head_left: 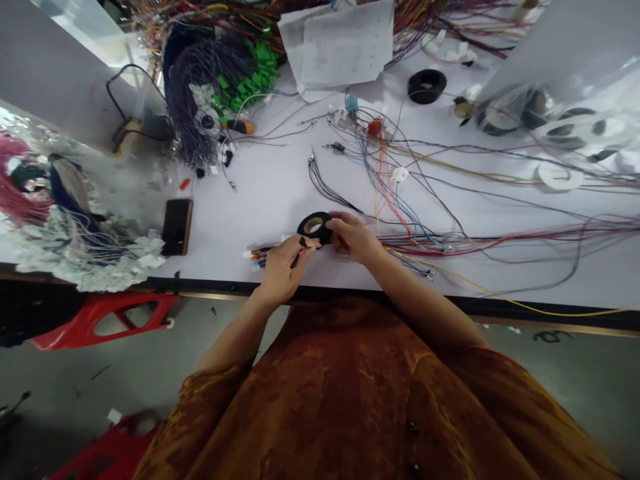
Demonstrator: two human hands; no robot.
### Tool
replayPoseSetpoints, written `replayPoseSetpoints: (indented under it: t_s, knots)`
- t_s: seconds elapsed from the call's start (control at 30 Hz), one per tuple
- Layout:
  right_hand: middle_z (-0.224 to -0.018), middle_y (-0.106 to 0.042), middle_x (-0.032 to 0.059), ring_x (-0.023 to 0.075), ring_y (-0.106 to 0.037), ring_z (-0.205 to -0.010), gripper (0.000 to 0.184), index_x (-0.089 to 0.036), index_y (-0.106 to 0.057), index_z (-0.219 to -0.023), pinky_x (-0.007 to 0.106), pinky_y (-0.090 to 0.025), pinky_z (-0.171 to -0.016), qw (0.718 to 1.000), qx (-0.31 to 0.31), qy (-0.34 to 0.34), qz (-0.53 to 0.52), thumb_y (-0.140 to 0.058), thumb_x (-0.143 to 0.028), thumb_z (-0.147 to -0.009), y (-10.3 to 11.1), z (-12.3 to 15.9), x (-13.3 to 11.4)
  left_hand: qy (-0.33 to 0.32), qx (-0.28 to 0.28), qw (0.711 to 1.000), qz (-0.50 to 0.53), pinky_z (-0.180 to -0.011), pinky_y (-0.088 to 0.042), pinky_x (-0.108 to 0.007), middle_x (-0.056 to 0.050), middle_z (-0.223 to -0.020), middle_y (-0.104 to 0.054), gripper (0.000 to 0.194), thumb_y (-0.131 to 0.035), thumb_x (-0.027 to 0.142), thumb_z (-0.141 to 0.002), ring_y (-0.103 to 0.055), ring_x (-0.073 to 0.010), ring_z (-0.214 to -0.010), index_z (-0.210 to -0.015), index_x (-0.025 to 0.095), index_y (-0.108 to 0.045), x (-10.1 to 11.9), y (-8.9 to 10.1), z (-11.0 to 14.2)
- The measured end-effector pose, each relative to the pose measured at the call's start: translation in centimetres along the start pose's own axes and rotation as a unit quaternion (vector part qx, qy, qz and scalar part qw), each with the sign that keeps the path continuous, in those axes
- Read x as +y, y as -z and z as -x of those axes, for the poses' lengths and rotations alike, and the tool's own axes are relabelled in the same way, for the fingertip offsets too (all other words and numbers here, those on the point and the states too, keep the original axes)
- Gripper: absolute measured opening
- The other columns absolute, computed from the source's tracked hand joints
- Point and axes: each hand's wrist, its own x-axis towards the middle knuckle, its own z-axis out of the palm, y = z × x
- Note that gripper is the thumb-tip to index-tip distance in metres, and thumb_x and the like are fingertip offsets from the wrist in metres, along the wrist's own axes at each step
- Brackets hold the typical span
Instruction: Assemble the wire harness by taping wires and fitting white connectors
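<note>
Closest to me is the person's brown top [350, 387], right up by the table's [240, 220] edge. Just past the edge, the left hand [284, 268] has its finger and thumb pinched together on a small dark strip [303, 242] (it looks like tape, but I can't be sure from here). The right hand [353, 237] grips the side of a roll of black tape [323, 217], which sits between the two hands. Little colored plugs [260, 255] poke out to the left of the left hand, and long wires [430, 248] run off to the right from beside the right hand. I see a phone [177, 227] lying flat, well off to the left. A bit farther back are some thin black wires [327, 192], then a red plug [375, 127]. Farther still, I spot another black roll [427, 98], a pile of green plugs [245, 80] and some white papers [347, 50].
</note>
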Motion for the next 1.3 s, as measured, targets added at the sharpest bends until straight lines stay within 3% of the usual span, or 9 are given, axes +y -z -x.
replayPoseSetpoints:
  t_s: [0.17, 0.33, 0.47, 0.63, 0.7, 0.93, 1.1, 1.23, 1.3]
  knots:
    - [-0.062, -0.045, -0.0074, 0.0049, -0.035, -0.043, 0.022, -0.022, -0.045, -0.078, 0.019, -0.021, -0.037, 0.997, 0.012, 0.007, -0.075, -0.061, -0.026, -0.063, 3.0, 1.7, 0.4, 0.182, 0.144, 0.948, 0.220, -0.072, -0.061, -0.030, -0.005, -0.083, -0.073, 0.027, -0.060, 0.043, -0.091, -0.073, -0.0172, -0.076, -0.085, 0.017, -0.061, -3.8, -1.1, -0.3]
    - [-0.079, -0.055, -0.0061, 0.0054, -0.041, -0.044, 0.042, -0.027, -0.050, -0.105, 0.020, -0.025, -0.038, 0.997, 0.040, 0.051, -0.033, -0.060, -0.027, -0.064, 3.5, 2.2, 1.0, 0.162, 0.052, 0.950, 0.263, -0.073, -0.059, -0.025, -0.008, -0.108, -0.071, 0.037, -0.069, 0.045, -0.085, -0.070, -0.0139, -0.086, -0.112, 0.021, -0.064, -5.8, -2.2, -0.8]
    - [-0.084, -0.056, -0.0025, 0.0083, -0.043, -0.046, 0.052, -0.027, -0.043, -0.122, 0.023, -0.032, -0.040, 0.991, 0.056, 0.108, 0.053, -0.058, -0.030, -0.072, 3.4, 2.9, 1.6, 0.170, 0.038, 0.963, 0.205, -0.055, -0.051, -0.018, -0.006, -0.086, -0.073, 0.028, -0.066, 0.043, -0.087, -0.062, -0.0080, -0.060, -0.090, 0.016, -0.072, -5.2, -2.7, -2.3]
    - [-0.110, -0.060, 0.0108, 0.0189, -0.058, -0.075, 0.059, -0.025, -0.041, -0.139, 0.036, -0.052, -0.069, 0.892, 0.039, 0.301, 0.336, -0.059, -0.029, -0.083, 3.5, 7.0, 4.3, 0.224, 0.056, 0.953, 0.195, -0.033, -0.035, -0.017, -0.009, -0.092, -0.075, 0.033, -0.062, 0.045, -0.088, -0.051, -0.0039, -0.038, -0.086, 0.013, -0.072, -3.0, -3.1, -4.3]
    - [-0.111, -0.058, 0.0112, 0.0183, -0.058, -0.077, 0.040, -0.025, -0.052, -0.127, 0.037, -0.053, -0.071, 0.872, 0.015, 0.315, 0.374, -0.056, -0.032, -0.087, 3.1, 7.7, 4.5, 0.194, 0.038, 0.966, 0.166, -0.038, -0.043, -0.019, -0.009, -0.093, -0.076, 0.034, -0.058, 0.044, -0.091, -0.058, -0.0068, -0.043, -0.088, 0.014, -0.072, -1.6, -3.1, -4.2]
    - [-0.077, -0.053, -0.0023, 0.0080, -0.041, -0.049, 0.050, -0.022, -0.045, -0.124, 0.021, -0.034, -0.041, 0.993, 0.022, 0.086, 0.074, -0.062, -0.043, -0.082, 2.3, 2.1, -0.1, -0.126, -0.113, 0.985, -0.014, -0.094, -0.055, -0.036, -0.006, -0.106, -0.075, 0.016, -0.055, 0.024, -0.094, -0.069, -0.0188, -0.102, -0.097, 0.022, -0.071, 0.7, -2.8, -1.4]
    - [-0.088, -0.055, 0.0012, 0.0100, -0.046, -0.055, 0.058, -0.026, -0.037, -0.138, 0.024, -0.040, -0.046, 0.964, 0.114, 0.179, 0.162, -0.058, -0.036, -0.085, 3.9, 3.9, 2.0, 0.083, 0.060, 0.993, 0.061, -0.056, -0.055, -0.025, -0.007, -0.095, -0.075, 0.028, -0.051, 0.039, -0.097, -0.071, -0.0134, -0.067, -0.088, 0.018, -0.066, -2.1, -3.1, -3.6]
    - [-0.106, -0.056, 0.0091, 0.0160, -0.057, -0.075, 0.041, -0.024, -0.056, -0.122, 0.032, -0.053, -0.066, 0.882, 0.076, 0.281, 0.370, -0.063, -0.032, -0.083, 4.2, 7.5, 4.4, 0.220, 0.068, 0.958, 0.174, -0.033, -0.038, -0.022, -0.004, -0.082, -0.074, 0.029, -0.053, 0.047, -0.095, -0.055, -0.0090, -0.038, -0.089, 0.019, -0.059, -1.9, -3.5, -5.2]
    - [-0.110, -0.056, 0.0093, 0.0149, -0.058, -0.075, 0.032, -0.023, -0.057, -0.114, 0.030, -0.052, -0.063, 0.896, 0.069, 0.282, 0.336, -0.062, -0.037, -0.086, 3.5, 7.4, 3.8, 0.194, 0.047, 0.966, 0.162, -0.042, -0.048, -0.023, -0.005, -0.083, -0.074, 0.028, -0.054, 0.046, -0.094, -0.064, -0.0121, -0.050, -0.090, 0.019, -0.061, -0.7, -3.4, -4.9]
